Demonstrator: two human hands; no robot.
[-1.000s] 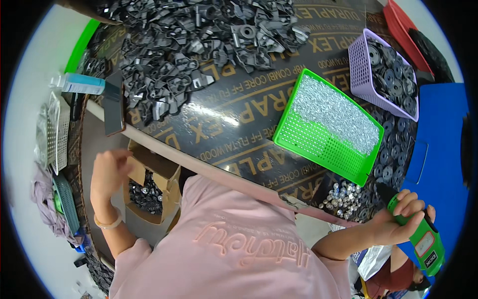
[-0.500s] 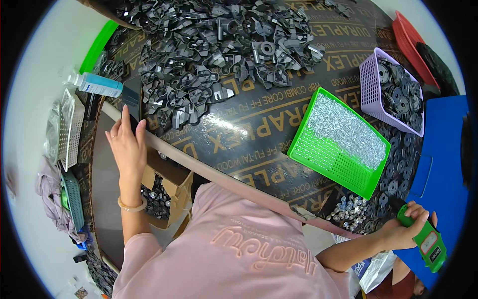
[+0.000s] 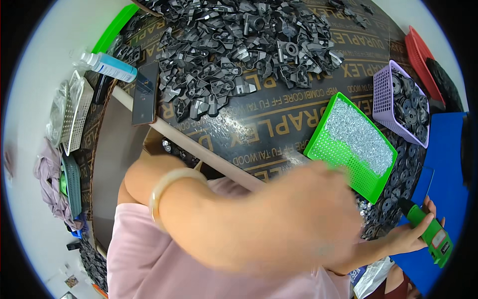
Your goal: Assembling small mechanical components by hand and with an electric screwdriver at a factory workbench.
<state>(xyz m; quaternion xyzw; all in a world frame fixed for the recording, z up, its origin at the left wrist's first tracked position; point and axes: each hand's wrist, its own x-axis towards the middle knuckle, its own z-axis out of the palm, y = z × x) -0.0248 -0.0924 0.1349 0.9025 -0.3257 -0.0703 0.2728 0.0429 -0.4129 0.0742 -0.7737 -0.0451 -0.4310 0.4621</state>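
Observation:
My right hand point(image 3: 417, 234) is closed round a green electric screwdriver point(image 3: 432, 236) with a black nose, at the right beside the table edge. My left hand point(image 3: 318, 214) reaches across my body, smeared by motion and close to the camera; its fingers cannot be made out. A pale bangle point(image 3: 172, 187) circles that wrist. The hand covers the near corner of a green perforated tray point(image 3: 343, 172) holding many small silver screws point(image 3: 356, 132). Just past the hand, some small shiny metal parts point(image 3: 365, 212) lie partly hidden.
Black plastic parts point(image 3: 224, 65) are heaped on the dark table. A smartphone point(image 3: 145, 94) and a blue spray bottle point(image 3: 112, 67) lie at the left edge. A purple basket point(image 3: 384, 99) holds black discs; more discs point(image 3: 398, 179) lie beside the tray. A red basket point(image 3: 420, 60) stands behind.
My left hand has swung from the phone at the left edge across to the right, towards the green tray. The right hand keeps the electric screwdriver, slightly shifted. The view has turned a little.

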